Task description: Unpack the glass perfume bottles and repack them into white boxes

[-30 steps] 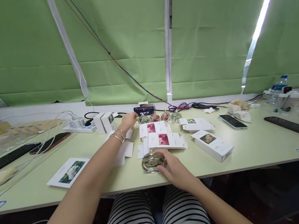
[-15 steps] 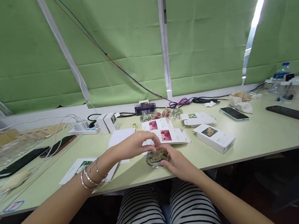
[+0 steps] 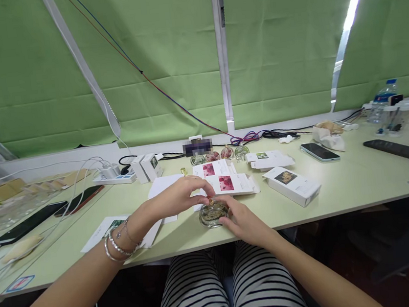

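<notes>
A small oval glass bottle [image 3: 212, 217] with dark dried plant bits inside stands upright near the table's front edge. My right hand [image 3: 242, 219] grips its right side, thumb in front and fingers behind. At its top, my left hand [image 3: 193, 190] pinches the small reddish-gold cap [image 3: 210, 200] between thumb and fingertips. Just behind the bottle lie flattened white boxes [image 3: 243, 184] with pink flower pictures. To the left are white paper sheets [image 3: 161, 184] and a small yellowish cap [image 3: 183, 171].
Several similar bottles [image 3: 227, 153] stand at the back. A white box [image 3: 293, 185] and a phone [image 3: 319, 151] lie on the right, a long black device [image 3: 399, 149] farther over. Left are a power strip [image 3: 115, 179], cables, two upright boxes [image 3: 150, 166] and dark phones [image 3: 28, 224].
My left hand has shifted slightly left at the bottle's top, and more of the reddish-gold cap shows. My right hand stays on the bottle's side.
</notes>
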